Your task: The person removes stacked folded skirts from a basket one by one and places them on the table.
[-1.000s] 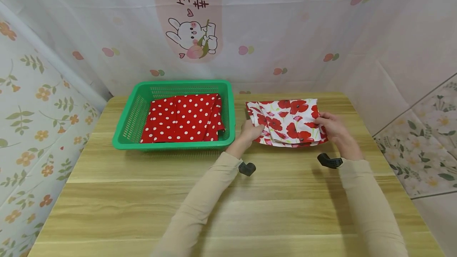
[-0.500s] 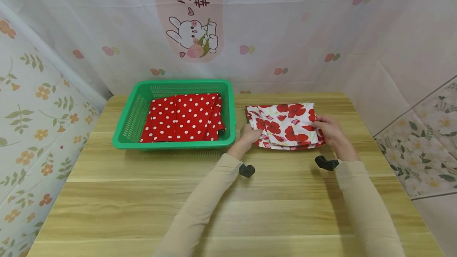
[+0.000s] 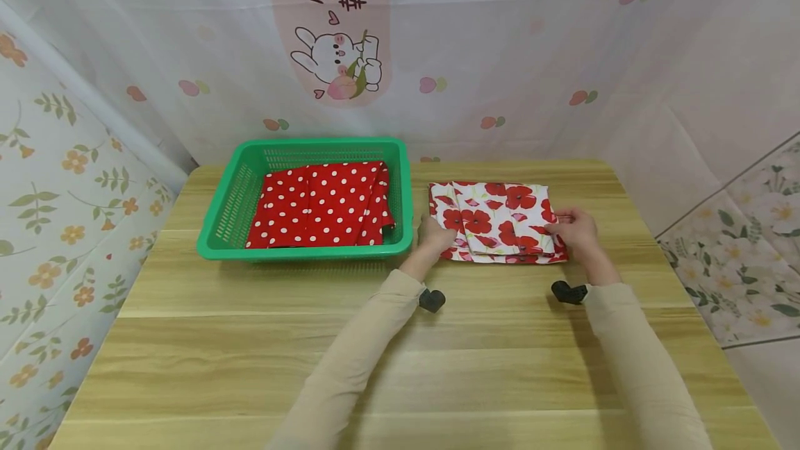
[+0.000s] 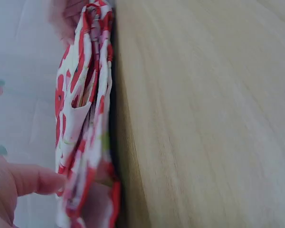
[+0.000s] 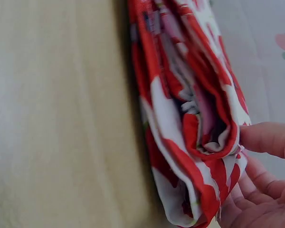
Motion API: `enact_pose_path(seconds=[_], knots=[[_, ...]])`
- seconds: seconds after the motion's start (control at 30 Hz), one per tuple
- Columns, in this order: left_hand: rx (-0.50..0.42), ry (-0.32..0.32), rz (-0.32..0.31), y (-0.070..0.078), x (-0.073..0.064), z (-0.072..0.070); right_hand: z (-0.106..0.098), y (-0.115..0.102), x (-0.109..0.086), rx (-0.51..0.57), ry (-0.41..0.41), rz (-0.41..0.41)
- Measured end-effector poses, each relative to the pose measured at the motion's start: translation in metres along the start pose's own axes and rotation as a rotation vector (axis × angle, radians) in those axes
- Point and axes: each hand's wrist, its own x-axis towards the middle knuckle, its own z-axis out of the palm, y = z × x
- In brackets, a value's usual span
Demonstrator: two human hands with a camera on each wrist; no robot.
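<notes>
A folded white cloth with red poppies (image 3: pixel 500 217) lies at the back right of the table, its stacked layers showing along the near edge in both wrist views. At its left end, my left hand (image 3: pixel 434 235) holds it with the thumb (image 4: pixel 40 179) on top; the other fingers are mostly hidden. My right hand (image 3: pixel 576 228) grips the right end, thumb (image 5: pixel 266 137) on the upper layer and fingers (image 5: pixel 261 180) at the side fold. Left of the cloth, a green plastic basket (image 3: pixel 303 253) contains a red cloth with white dots (image 3: pixel 325 207).
The wooden table (image 3: pixel 400 367) meets a printed curtain (image 3: pixel 500 54) at its back edge. Flowered sheets hang at the left and right. A black wrist mount (image 3: pixel 431 299) sits on the left wrist, another (image 3: pixel 569 292) on the right.
Both hands have brought the poppy cloth slightly toward me and down, so it now lies flatter on the table. The basket and dotted cloth have stayed put.
</notes>
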Motion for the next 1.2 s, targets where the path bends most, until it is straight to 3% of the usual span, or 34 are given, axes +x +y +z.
enact_pose_path(seconds=[0.13, 0.23, 0.33, 0.43, 0.57, 0.77, 0.9, 1.2], knots=[[0.251, 0.010, 0.120, 0.000, -0.005, 0.001, 0.003, 0.001, -0.002, -0.106, 0.015, -0.082], [0.449, 0.019, 0.175, -0.002, -0.007, 0.004, 0.006, 0.000, -0.001, -0.181, 0.016, -0.110], [0.542, 0.033, 0.184, -0.003, -0.007, 0.006, 0.008, -0.003, -0.001, -0.236, 0.015, -0.115], [0.555, 0.037, 0.179, -0.003, -0.008, 0.005, 0.009, -0.004, -0.001, -0.248, 0.018, -0.118], [0.497, 0.022, 0.211, 0.002, -0.011, 0.001, 0.009, -0.006, -0.002, -0.240, 0.050, -0.139], [0.250, -0.084, 0.329, 0.016, -0.018, -0.012, 0.010, -0.019, -0.010, -0.208, 0.066, -0.242], [0.116, -0.153, 0.365, 0.024, -0.022, -0.020, 0.013, -0.032, -0.016, -0.157, 0.049, -0.296], [-0.035, -0.206, 0.462, 0.033, -0.028, -0.037, 0.021, -0.060, -0.029, -0.071, 0.009, -0.341]])
